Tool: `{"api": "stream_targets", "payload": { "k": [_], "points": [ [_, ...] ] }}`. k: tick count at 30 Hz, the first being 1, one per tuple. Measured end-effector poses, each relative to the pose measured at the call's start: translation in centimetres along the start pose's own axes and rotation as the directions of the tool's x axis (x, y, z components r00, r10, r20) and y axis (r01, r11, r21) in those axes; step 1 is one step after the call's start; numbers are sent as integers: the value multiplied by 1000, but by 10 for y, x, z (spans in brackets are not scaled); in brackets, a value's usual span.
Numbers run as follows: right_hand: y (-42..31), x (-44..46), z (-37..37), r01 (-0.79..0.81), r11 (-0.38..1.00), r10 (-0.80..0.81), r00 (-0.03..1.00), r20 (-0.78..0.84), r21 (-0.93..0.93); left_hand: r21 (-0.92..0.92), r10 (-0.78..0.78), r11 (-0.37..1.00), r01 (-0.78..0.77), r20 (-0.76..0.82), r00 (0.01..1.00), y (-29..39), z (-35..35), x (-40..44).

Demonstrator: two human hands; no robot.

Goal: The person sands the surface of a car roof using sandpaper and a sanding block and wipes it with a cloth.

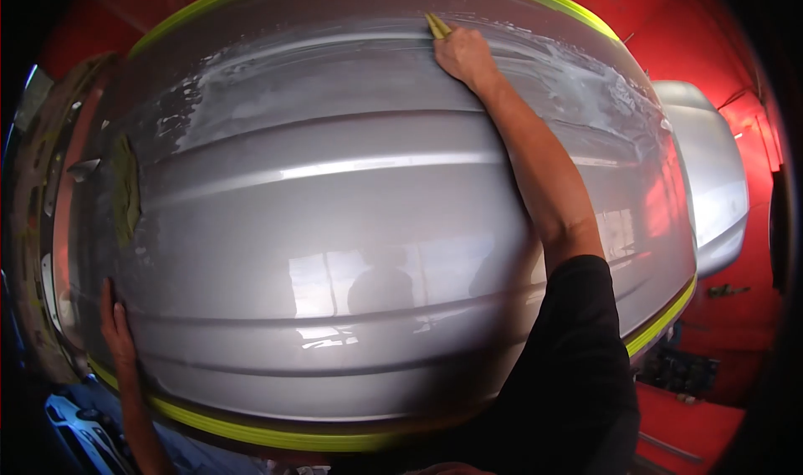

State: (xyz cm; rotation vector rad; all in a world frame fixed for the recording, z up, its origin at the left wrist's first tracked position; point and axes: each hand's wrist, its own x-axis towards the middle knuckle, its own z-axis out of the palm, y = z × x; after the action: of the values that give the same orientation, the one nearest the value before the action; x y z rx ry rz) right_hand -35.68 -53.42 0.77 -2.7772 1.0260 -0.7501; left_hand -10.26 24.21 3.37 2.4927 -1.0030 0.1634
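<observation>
A silver car roof with long raised ribs fills the middle of the view. My right hand reaches to its far side, closed around a yellow-olive scuff pad that is pressed on the panel. Whitish, wet-looking streaks spread over the paint on both sides of that hand. At the near left, my left hand lies on the roof's edge with its fingers stretched out, holding nothing. Beyond it, an olive cloth or pad lies crumpled on the roof.
Bright yellow tape lines the near and far roof edges. A fin-shaped antenna stands up at the left. The silver hood shows at the right, above a red floor. Another car appears at lower left.
</observation>
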Motion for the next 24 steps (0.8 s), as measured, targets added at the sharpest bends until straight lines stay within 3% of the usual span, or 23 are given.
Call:
{"api": "stream_targets", "payload": {
  "k": [1,3,5,7,8,9,11,14,16,18,21,23,24],
  "points": [
    [-17,8,26,124,992,-124,992,15,-13,-21,7,1000,-7,-1,1000,2,-1,1],
    [-22,12,26,156,988,-155,987,40,-16,56,35,998,-35,9,999,4,-3,4],
    [-22,-10,-28,-20,1000,21,995,95,-8,84,35,996,-36,22,999,4,-4,3],
    [42,-8,-48,-160,983,168,982,82,-94,52,15,999,-15,11,1000,4,-1,2],
    [88,-1,-43,-195,966,193,981,-28,-172,51,16,999,-17,12,1000,4,0,1],
    [119,5,-52,-226,949,232,973,5,-219,52,18,998,-19,8,1000,4,-1,0],
    [152,12,-51,-342,915,331,940,-84,-215,58,21,998,-21,-3,1000,3,-2,5],
    [123,27,-28,-217,924,225,974,-13,-314,46,-22,999,22,4,1000,12,-2,0],
    [58,27,-17,138,917,-129,990,49,-373,8,-36,999,36,-10,999,15,0,2],
    [-8,32,-11,382,839,-325,923,207,-388,1,-28,1000,28,-12,1000,16,1,2],
    [-20,26,-15,194,981,-192,979,71,-27,94,20,995,-19,-8,1000,8,0,5],
    [41,30,-12,-19,998,19,1000,8,-64,117,19,993,-18,-9,1000,2,2,0],
    [85,31,-14,-9,985,8,1000,-5,-170,93,4,996,-4,-3,1000,2,1,-2]
  ]
}}
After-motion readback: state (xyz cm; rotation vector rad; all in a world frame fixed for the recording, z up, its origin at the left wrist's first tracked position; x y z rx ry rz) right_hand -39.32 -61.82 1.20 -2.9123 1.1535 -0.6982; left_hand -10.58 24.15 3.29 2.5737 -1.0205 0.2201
